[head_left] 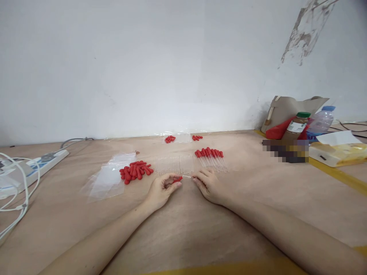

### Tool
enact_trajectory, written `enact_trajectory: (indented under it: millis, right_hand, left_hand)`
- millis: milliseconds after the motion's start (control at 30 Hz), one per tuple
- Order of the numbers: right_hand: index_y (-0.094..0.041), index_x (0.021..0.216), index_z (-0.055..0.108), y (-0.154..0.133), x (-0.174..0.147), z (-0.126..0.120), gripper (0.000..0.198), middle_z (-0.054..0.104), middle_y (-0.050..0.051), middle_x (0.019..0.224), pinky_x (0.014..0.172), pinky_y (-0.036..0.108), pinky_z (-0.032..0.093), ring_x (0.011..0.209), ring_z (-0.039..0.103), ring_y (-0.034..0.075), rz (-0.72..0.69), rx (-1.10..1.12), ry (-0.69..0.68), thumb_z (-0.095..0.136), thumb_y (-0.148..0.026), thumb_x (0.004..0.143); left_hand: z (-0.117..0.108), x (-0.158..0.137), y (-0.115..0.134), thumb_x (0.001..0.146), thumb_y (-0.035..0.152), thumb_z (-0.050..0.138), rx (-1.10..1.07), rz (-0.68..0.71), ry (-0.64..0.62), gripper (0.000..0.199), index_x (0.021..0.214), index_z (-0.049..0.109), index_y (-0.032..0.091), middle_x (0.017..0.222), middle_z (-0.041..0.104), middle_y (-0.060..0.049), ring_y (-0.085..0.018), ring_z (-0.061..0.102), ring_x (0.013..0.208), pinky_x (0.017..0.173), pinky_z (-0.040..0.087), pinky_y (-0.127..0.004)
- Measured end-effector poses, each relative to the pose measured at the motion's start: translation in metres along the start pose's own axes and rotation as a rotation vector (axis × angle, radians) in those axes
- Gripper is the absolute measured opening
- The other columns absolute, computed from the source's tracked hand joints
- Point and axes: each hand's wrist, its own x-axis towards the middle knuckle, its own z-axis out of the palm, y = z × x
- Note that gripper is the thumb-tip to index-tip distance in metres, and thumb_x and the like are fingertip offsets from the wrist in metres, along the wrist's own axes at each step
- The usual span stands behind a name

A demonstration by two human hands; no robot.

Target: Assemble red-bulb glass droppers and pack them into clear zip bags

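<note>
My left hand pinches a red rubber dropper bulb with its open end turned to the right. Opposite it, my right hand grips a clear glass dropper tube, its end pointing at the bulb's mouth; whether they touch I cannot tell. Beyond the hands lies a row of clear glass tubes. To their right, several droppers with red bulbs lie side by side. A pile of loose red bulbs is left of the tubes, partly over clear plastic bags.
Near the wall lie small groups of red bulbs with clear plastic. A white power strip and white cables are at left. At right stand a green-capped bottle, a blue-capped bottle, a beige bag and a yellow packet.
</note>
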Motion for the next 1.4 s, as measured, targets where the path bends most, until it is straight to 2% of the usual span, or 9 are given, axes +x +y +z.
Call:
enact_trajectory:
  millis: [200, 333, 467, 733, 900, 1133, 1400]
  right_hand:
    - [-0.019, 0.096, 0.057, 0.002, -0.002, 0.001, 0.022, 0.06, 0.004, 0.083, 0.079, 0.031, 0.032, 0.078, 0.053, 0.013, -0.02, 0.007, -0.024, 0.036, -0.022, 0.089]
    - [-0.02, 0.096, 0.059, 0.003, -0.001, 0.001, 0.022, 0.061, 0.003, 0.082, 0.078, 0.031, 0.03, 0.076, 0.053, 0.012, -0.058, -0.015, -0.031, 0.038, -0.021, 0.088]
    - [-0.024, 0.099, 0.061, 0.007, 0.0, -0.001, 0.023, 0.062, 0.002, 0.081, 0.078, 0.032, 0.028, 0.074, 0.053, 0.011, -0.074, -0.034, -0.038, 0.041, -0.019, 0.087]
    - [-0.028, 0.101, 0.061, 0.014, 0.0, -0.002, 0.03, 0.06, 0.0, 0.082, 0.084, 0.035, 0.022, 0.071, 0.052, 0.009, -0.154, -0.125, -0.061, 0.043, -0.013, 0.083]
    - [-0.022, 0.092, 0.062, 0.007, 0.0, -0.005, 0.026, 0.059, 0.001, 0.076, 0.076, 0.033, 0.021, 0.064, 0.048, 0.009, -0.188, -0.178, -0.046, 0.041, -0.012, 0.083]
    - [-0.018, 0.078, 0.059, -0.002, -0.002, -0.009, 0.019, 0.056, 0.0, 0.067, 0.067, 0.03, 0.02, 0.058, 0.043, 0.009, -0.201, -0.172, -0.095, 0.041, -0.017, 0.083]
    - [-0.017, 0.076, 0.057, -0.013, -0.002, -0.004, 0.019, 0.058, 0.001, 0.066, 0.067, 0.03, 0.021, 0.053, 0.039, 0.009, -0.141, -0.152, -0.108, 0.039, -0.018, 0.083]
  left_hand:
    - [-0.002, -0.002, 0.006, 0.08, 0.029, 0.054, 0.193, 0.101, 0.005, 0.021, 0.094, 0.064, 0.018, 0.093, 0.067, -0.005, -0.018, 0.061, 0.084, 0.075, 0.047, -0.029]
    - [-0.003, -0.003, 0.011, 0.082, 0.028, 0.052, 0.237, 0.171, -0.016, 0.018, 0.087, 0.065, 0.017, 0.083, 0.067, -0.004, -0.016, 0.061, 0.076, 0.067, 0.047, -0.026]
    - [-0.003, -0.004, 0.013, 0.083, 0.027, 0.05, 0.29, 0.225, -0.034, 0.018, 0.084, 0.065, 0.018, 0.079, 0.066, -0.003, -0.015, 0.06, 0.073, 0.066, 0.046, -0.025]
    - [-0.003, -0.008, 0.018, 0.083, 0.026, 0.049, 0.325, 0.189, -0.132, 0.018, 0.084, 0.066, 0.022, 0.08, 0.067, -0.001, -0.015, 0.06, 0.072, 0.068, 0.046, -0.025]
    - [-0.003, -0.007, 0.012, 0.082, 0.029, 0.052, 0.327, 0.168, -0.121, 0.017, 0.083, 0.067, 0.021, 0.079, 0.067, -0.001, -0.015, 0.06, 0.07, 0.065, 0.045, -0.025]
    - [-0.005, -0.009, 0.016, 0.082, 0.029, 0.051, 0.356, 0.218, -0.159, 0.017, 0.082, 0.065, 0.018, 0.076, 0.064, -0.003, -0.014, 0.057, 0.069, 0.063, 0.044, -0.025]
    - [-0.003, -0.01, 0.016, 0.082, 0.027, 0.051, 0.382, 0.247, -0.146, 0.016, 0.084, 0.063, 0.017, 0.077, 0.063, -0.004, -0.014, 0.056, 0.069, 0.063, 0.044, -0.025]
